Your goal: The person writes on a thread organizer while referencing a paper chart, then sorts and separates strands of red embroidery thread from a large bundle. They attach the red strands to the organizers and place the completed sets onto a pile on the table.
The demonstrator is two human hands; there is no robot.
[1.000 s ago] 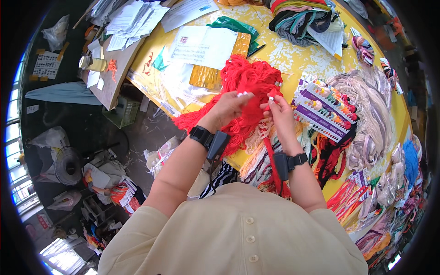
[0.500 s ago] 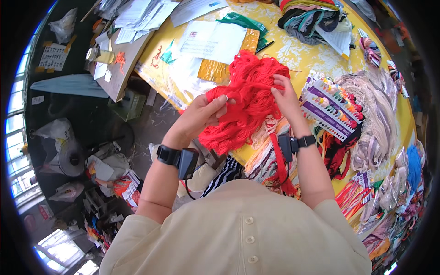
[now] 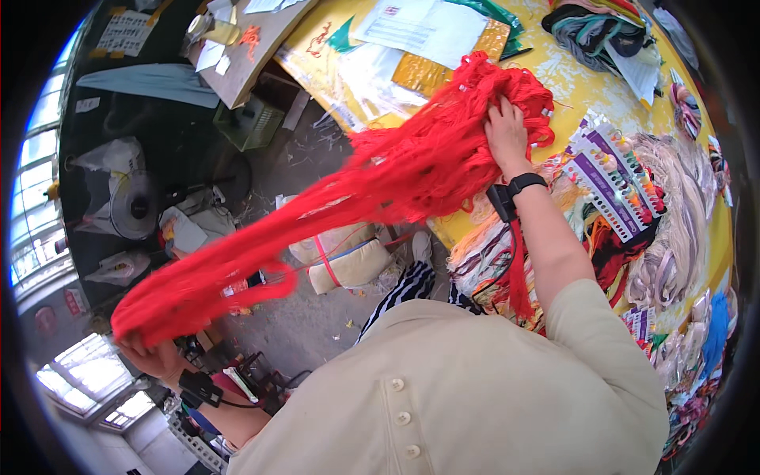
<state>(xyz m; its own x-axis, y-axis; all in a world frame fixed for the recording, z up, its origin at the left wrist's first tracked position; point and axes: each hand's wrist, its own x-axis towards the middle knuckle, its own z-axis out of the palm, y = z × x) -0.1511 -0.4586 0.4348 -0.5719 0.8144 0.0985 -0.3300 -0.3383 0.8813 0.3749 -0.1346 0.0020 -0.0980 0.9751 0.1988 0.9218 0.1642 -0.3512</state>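
Fingers of my left hand [image 3: 154, 356] at eight o'clock curled round the far end of the red yarn [image 3: 396, 170], tips hidden, can't tell how tight. Right hand [image 3: 507, 136], near two o'clock: fingers slightly apart on the heaped end, thumb hidden, can't tell if anything's pinched. Yarn runs from the heap at one o'clock down to eight, over the table edge. Done, I'd judge: one long length stretched out. Left: heap end looks bunched, loops loose, can't tell if separate hanks.

Surface: yellow table [image 3: 582, 95], patchy white; papers [image 3: 419, 32] at twelve, dark yarn bundle [image 3: 598, 28] between one and two, purple-and-white sample cards [image 3: 598, 190] near three, pale yarn [image 3: 669, 182] just beyond.

Room: small wooden table [image 3: 265, 47] at eleven, green crate [image 3: 249, 123] at ten, fan [image 3: 134, 206] and windows [image 3: 36, 229] at nine, cream bundle [image 3: 348, 253] on grey floor [image 3: 309, 340] near the clock's centre
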